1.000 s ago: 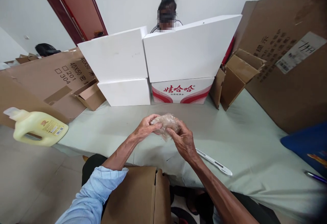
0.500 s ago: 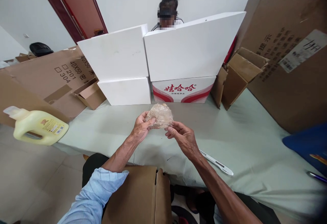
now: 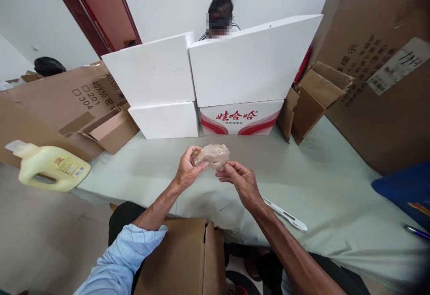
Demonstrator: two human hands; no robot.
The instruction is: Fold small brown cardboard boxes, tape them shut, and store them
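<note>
A crumpled wad of clear plastic film (image 3: 217,152), slightly yellowish and shiny, is held above the green-grey tablecloth (image 3: 268,165). My left hand (image 3: 188,168) grips its left end, thumb in front and fingers curled behind. At the lower right edge, my right hand (image 3: 242,182) pinches the film between thumb and fingertips. Just beyond my right wrist lies a slim white plastic tool (image 3: 285,214) with slots along it, flat on the cloth.
White boxes (image 3: 255,62) form a wall ahead, with a person (image 3: 220,15) behind it. Cardboard boxes (image 3: 379,75) stand at both sides. A yellow detergent bottle (image 3: 55,167) is at the left edge, a blue object (image 3: 403,192) and pen (image 3: 416,232) at right. Below me is a carton (image 3: 171,259).
The plastic wad has turned from a round, broad face to a narrower, longer shape, and my left hand has rotated with it. The small open carton at left has shifted.
</note>
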